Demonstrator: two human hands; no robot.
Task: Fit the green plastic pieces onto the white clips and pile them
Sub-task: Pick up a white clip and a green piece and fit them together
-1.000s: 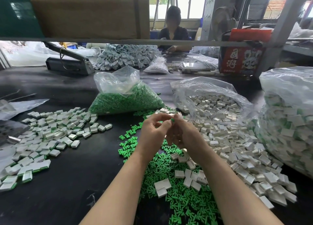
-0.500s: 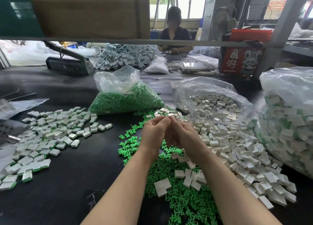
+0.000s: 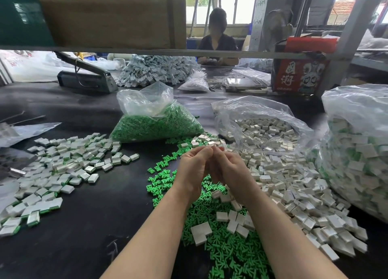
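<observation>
My left hand (image 3: pixel 193 167) and my right hand (image 3: pixel 228 169) are raised together above the black table, fingertips meeting. Both pinch a small white clip (image 3: pixel 213 147) that their fingers almost fully hide. Loose green plastic pieces (image 3: pixel 226 249) lie spread below my wrists, with a few white clips on top. To the right spreads a heap of loose white clips (image 3: pixel 294 186). On the left lies a pile of fitted clips with green edges (image 3: pixel 63 159).
Behind the hands stand a clear bag of green pieces (image 3: pixel 155 125) and an open bag of white clips (image 3: pixel 264 129). A big bag of fitted clips (image 3: pixel 357 153) fills the right edge. At the back are a grey sealer (image 3: pixel 88 79), a red box (image 3: pixel 300 73) and a seated person (image 3: pixel 217 41).
My fingertips have closed tighter together and risen slightly. The green piece that showed between them a second ago is now hidden.
</observation>
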